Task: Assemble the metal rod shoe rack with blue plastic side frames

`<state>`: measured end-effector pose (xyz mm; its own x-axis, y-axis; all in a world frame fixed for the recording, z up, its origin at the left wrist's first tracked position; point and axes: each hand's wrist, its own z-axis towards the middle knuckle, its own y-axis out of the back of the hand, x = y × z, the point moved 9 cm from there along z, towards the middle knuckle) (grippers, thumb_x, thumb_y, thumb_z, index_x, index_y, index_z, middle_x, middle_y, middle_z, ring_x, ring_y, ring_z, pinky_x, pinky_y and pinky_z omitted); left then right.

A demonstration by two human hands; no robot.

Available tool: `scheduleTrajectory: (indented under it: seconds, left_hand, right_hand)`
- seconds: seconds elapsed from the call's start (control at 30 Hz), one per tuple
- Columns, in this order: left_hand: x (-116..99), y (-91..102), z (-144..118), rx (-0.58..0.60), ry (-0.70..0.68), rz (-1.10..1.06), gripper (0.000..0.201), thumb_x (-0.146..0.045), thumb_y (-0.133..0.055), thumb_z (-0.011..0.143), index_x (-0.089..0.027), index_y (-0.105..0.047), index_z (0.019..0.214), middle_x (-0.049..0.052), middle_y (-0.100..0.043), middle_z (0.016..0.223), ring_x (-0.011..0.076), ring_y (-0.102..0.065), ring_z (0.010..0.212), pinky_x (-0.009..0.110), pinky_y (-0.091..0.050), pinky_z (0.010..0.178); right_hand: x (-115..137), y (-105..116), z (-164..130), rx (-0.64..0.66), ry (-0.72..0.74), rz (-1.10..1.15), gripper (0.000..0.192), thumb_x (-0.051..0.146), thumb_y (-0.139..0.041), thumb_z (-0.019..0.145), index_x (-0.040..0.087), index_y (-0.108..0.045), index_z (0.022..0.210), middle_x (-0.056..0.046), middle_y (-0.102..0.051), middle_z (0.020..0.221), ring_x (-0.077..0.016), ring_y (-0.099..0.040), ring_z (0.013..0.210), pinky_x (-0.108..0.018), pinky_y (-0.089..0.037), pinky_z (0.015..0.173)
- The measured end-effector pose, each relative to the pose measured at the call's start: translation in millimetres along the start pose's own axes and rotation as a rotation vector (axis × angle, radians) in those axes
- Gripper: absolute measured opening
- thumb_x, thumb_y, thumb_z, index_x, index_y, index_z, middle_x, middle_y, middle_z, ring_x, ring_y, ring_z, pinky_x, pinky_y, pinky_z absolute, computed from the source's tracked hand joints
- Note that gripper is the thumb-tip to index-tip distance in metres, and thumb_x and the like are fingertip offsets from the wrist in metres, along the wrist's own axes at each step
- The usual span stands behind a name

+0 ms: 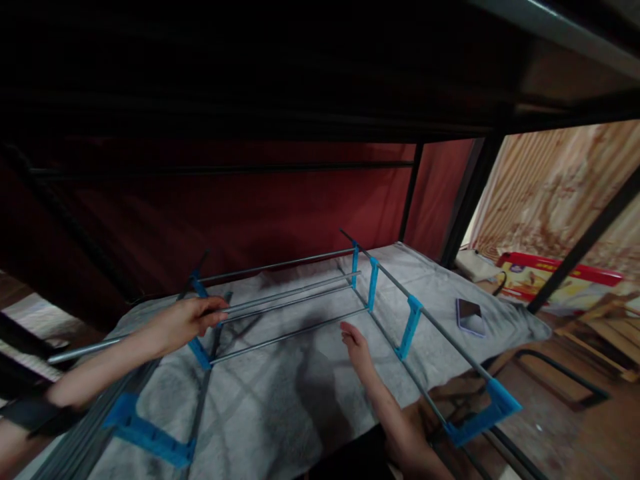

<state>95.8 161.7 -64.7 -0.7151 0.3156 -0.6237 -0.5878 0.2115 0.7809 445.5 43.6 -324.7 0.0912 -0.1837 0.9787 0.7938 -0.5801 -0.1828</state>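
Observation:
My left hand (195,319) is closed round a long metal rod (295,291), which runs on behind my left forearm to the lower left. The rod slants across a frame of grey tubes with blue plastic brackets (409,327). Its far end is close to the blue bracket (373,283) at the back right. Between the frame's two sides, my right hand (356,343) hovers above the grey cloth, its fingers loosely curled and slightly apart, with nothing visible in them. A tilted blue bracket (150,433) lies near my left forearm.
A grey cloth (310,373) covers the surface under the frame. On it, to the right, lies a phone (470,316). Dark metal posts (473,200) and a low dark panel overhead surround the space. More tubes (85,427) lie at lower left. A red and yellow box (555,277) stands beyond.

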Motion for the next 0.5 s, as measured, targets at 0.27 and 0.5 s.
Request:
scheduleTrajectory:
  seconds: [0.27,0.5]
  left_hand:
    - [-22.9,-47.9,23.6,0.124,-0.167,0.206,0.039,-0.056,-0.058,0.074,-0.023,-0.07,0.089,0.002,-0.066,0.076,0.0237,-0.06,0.07,0.027,-0.044,0.063]
    - [-1.9,-57.1,28.6,0.138,-0.145,0.181,0.053,-0.064,-0.055,0.074,-0.021,-0.07,0.101,0.004,-0.069,0.08,0.0253,-0.063,0.076,0.027,-0.048,0.065]
  right_hand:
    - [60.6,-10.3,64.6,-0.021,-0.26,0.466,0.033,0.023,-0.062,0.069,0.02,-0.06,0.102,-0.005,-0.071,0.101,-0.0179,-0.069,0.09,-0.034,-0.055,0.084]
    - [74.0,-24.3,92.0,0.039,-0.344,0.642,0.018,0.018,-0.054,0.079,0.02,-0.057,0.097,-0.004,-0.072,0.09,-0.0161,-0.07,0.087,-0.033,-0.057,0.083]
